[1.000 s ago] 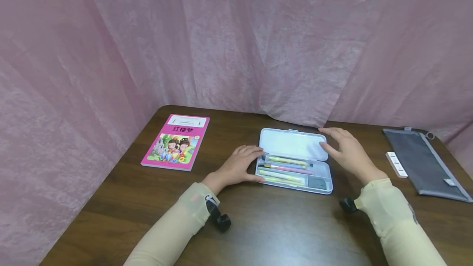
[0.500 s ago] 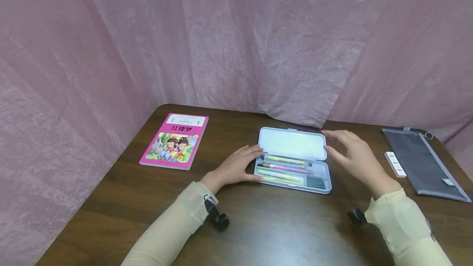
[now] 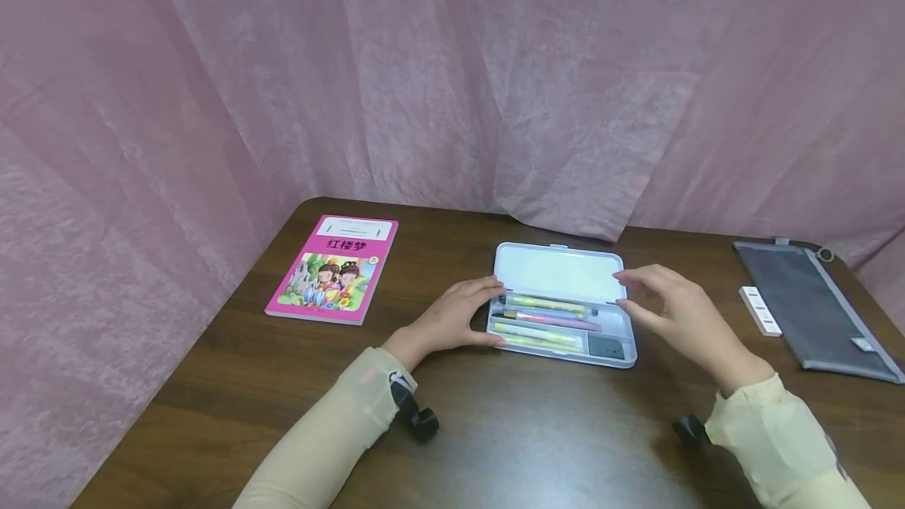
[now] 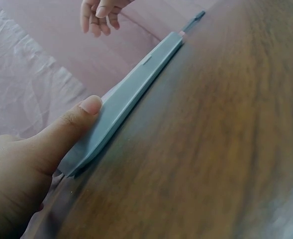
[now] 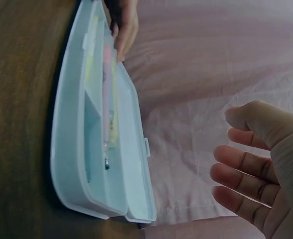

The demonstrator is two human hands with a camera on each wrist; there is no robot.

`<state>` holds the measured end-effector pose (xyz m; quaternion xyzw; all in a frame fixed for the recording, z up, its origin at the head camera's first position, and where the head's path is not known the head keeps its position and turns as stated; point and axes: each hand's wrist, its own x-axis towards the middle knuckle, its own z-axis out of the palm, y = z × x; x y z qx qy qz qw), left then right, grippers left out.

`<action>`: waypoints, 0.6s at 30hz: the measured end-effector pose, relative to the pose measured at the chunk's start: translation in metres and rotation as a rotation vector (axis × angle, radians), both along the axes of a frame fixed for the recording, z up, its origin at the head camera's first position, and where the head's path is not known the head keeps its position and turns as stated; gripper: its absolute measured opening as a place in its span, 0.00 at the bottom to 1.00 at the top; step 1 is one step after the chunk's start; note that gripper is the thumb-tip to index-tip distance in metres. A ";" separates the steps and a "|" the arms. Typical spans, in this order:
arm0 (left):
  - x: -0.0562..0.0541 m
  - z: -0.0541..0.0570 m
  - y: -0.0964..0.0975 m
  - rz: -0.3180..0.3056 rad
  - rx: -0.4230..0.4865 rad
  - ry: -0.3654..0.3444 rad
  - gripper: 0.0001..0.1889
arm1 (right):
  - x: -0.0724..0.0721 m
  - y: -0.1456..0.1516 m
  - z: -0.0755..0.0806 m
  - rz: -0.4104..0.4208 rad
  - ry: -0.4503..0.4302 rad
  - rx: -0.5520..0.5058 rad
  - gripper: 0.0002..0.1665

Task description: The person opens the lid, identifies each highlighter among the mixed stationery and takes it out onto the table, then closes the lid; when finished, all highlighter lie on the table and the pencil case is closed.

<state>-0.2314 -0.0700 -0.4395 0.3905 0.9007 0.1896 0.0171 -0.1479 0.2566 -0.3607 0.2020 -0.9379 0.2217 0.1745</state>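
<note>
A pale blue pencil case [image 3: 622, 326] lies on the table with its lid [image 3: 558, 272] folded back. My left hand [image 3: 452, 318] grips its left end, thumb along the front edge and fingers at the hinge side. In the left wrist view that thumb presses on the front wall of the case [image 4: 131, 92]. Inside sit yellow pens [image 3: 540, 335], a pink pen [image 5: 106, 94] and a dark grey block [image 3: 606, 347] in the front right compartment. My right hand [image 3: 682, 316] hovers off the right end, fingers loosely bent, holding nothing.
A pink book [image 3: 332, 273] lies at the left of the table. To the right are a small white strip with several marks [image 3: 760, 311] and a grey zip pouch [image 3: 813, 305]. A pink curtain [image 3: 438, 85] hangs along the table's back edge.
My right hand has drawn back from the lid's right edge, moving right and towards me. The left hand and the pencil case stay in place.
</note>
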 end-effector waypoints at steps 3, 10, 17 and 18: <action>0.000 0.000 0.000 0.002 0.002 0.000 0.44 | 0.000 0.001 -0.004 0.011 -0.049 0.015 0.19; -0.001 0.000 0.000 0.004 0.000 0.004 0.45 | 0.000 0.000 -0.013 0.045 -0.226 0.022 0.18; 0.000 -0.001 0.000 0.006 -0.014 0.011 0.44 | -0.003 -0.002 -0.022 0.050 -0.289 0.051 0.18; 0.000 -0.001 0.000 0.006 -0.015 0.010 0.44 | -0.004 -0.003 -0.024 0.048 -0.291 0.058 0.18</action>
